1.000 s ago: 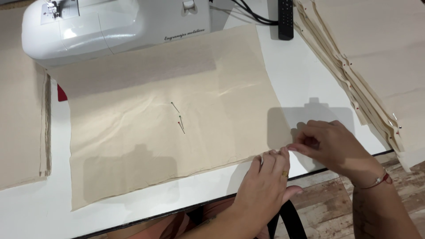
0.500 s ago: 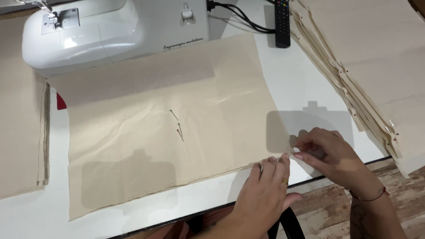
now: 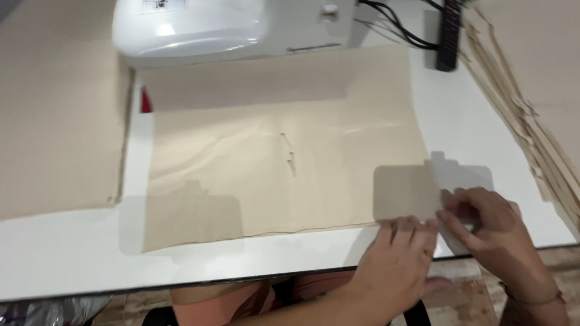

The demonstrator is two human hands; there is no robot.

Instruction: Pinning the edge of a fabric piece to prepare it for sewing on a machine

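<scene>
- Pressing down at the near right corner of a beige fabric panel (image 3: 272, 163), the person's left hand (image 3: 396, 259) lies flat, fingers (image 3: 406, 232) loosely curled and spread on the cloth edge rather than gripping it.
- Just beside it, the right hand (image 3: 492, 226) pinches a small pale piece (image 3: 450, 232) between thumb and fingertips, at the corner where the panel meets the bare white tabletop (image 3: 60, 259); what the piece is cannot be told.
- The panel lies spread in front of a white sewing machine (image 3: 229, 27), its far edge at the machine's base. Two pins (image 3: 289, 154) sit near its middle.
- Doing this step well likely means keeping the left palm steady so the cloth does not creep, and squaring the pinched piece to the panel's edge before letting go.
- A stack of like-coloured fabric (image 3: 54, 121) rests to the left; a sheaf of cut strips (image 3: 531, 139) lies along the right, well apart from the hands. Black cables (image 3: 399, 21) trail behind the machine.
</scene>
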